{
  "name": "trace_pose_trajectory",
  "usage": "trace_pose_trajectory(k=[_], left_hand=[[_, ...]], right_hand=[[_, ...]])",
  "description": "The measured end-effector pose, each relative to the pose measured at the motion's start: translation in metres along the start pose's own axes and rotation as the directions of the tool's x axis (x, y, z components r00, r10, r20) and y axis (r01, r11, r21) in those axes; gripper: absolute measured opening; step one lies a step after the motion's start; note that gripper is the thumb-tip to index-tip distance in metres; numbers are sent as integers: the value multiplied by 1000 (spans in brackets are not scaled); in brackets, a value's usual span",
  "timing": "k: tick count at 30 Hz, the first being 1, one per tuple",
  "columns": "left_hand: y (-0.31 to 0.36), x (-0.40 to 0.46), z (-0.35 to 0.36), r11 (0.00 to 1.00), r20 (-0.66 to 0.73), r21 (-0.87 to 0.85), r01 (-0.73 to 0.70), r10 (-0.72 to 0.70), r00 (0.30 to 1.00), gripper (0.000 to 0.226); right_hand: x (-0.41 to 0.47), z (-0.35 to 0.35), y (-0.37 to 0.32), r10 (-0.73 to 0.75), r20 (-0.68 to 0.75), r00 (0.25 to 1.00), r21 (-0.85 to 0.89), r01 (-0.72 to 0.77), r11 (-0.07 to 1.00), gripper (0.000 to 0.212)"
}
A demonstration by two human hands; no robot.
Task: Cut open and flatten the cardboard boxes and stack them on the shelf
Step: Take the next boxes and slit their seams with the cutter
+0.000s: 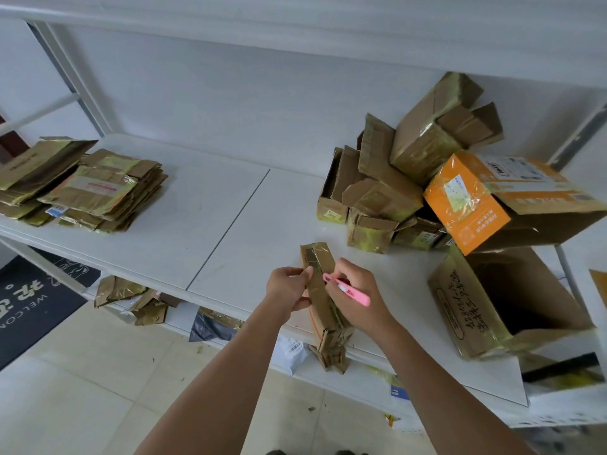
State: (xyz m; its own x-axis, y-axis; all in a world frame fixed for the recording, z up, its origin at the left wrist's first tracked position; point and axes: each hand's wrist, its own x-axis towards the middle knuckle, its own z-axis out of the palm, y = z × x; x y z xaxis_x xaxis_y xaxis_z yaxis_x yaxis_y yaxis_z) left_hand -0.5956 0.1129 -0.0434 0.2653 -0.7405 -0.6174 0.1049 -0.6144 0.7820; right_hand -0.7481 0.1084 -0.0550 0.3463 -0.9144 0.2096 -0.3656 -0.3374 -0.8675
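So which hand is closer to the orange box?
The right hand. It holds the pink cutter against the narrow box, below and left of the orange box. The left hand grips the narrow box's far side, farther away.

Soft, even light; edges bowed and blurred.

The person's two forearms are bare from the bottom edge of the view up to the wrists, with no sleeve, cuff or glove showing anywhere along them. The left hand (pixel 289 289) and the right hand (pixel 353 292) are bare too, with no ring, watch or band visible on either. The fingernails look short and plain.
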Motion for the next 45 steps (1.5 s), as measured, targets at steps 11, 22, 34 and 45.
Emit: trace_pose_trajectory(k=[11, 22, 34, 45], left_hand=[[0, 5, 3, 1000, -36, 21, -7, 8, 999, 36], [15, -5, 21, 932, -26, 341, -122, 139, 990, 61], [14, -4, 15, 986, 42, 152, -73, 67, 997, 62], [-2, -5, 19, 977, 32, 175, -122, 118, 993, 44]], right_hand=[[-73, -18, -6, 24, -2, 1000, 194, -23, 981, 25], [-97, -21, -9, -40, -7, 999, 29, 40, 999, 18], [-130, -30, 8, 107, -377, 920, 183, -39, 982, 10], [-71, -12, 3, 185, -607, 773, 337, 40, 941, 2]])
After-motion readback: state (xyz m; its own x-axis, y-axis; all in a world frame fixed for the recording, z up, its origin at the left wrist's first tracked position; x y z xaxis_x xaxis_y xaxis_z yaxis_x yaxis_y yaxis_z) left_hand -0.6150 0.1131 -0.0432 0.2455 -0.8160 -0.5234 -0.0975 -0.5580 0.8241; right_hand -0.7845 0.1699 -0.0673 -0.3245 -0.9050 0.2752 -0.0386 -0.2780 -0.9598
